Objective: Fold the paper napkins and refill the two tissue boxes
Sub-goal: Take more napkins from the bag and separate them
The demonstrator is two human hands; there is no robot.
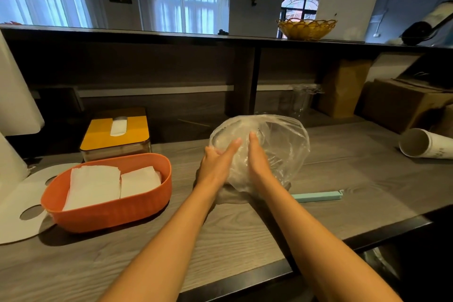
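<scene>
Two hands meet on a clear plastic bag (264, 152) at the middle of the table (355, 169), and from my remote seat the head view is all I have. My left hand (215, 162) lies flat against the bag's left side with fingers straight, while my right hand (257, 157) presses its palm on the front, fingers likewise extended; neither curls round the film, so both are pressing rather than clutching. I cannot tell whether any napkins remain inside, since the film is crumpled and glary.

I judge the bag to be nearly weightless, limp and slippery, so it would slide under flat palms; pinching a bunched edge near the mouth would hold it better. Paper napkins (93, 186) are light, soft and easily torn or creased, so I would lift a stack by its sides with spread fingers, not drag one sheet.

Counting: one bag; two tissue boxes, namely an orange open box (152, 206) near left and a yellow-lidded box (103, 137) just behind it. Two white napkin stacks sit side by side in the orange one, and one sheet pokes through the yellow lid's slot. One teal sealing clip (318, 196) lies right of the bag, close to my right forearm. One stack of paper cups (426, 146) rests on its side at far right, well apart.
</scene>
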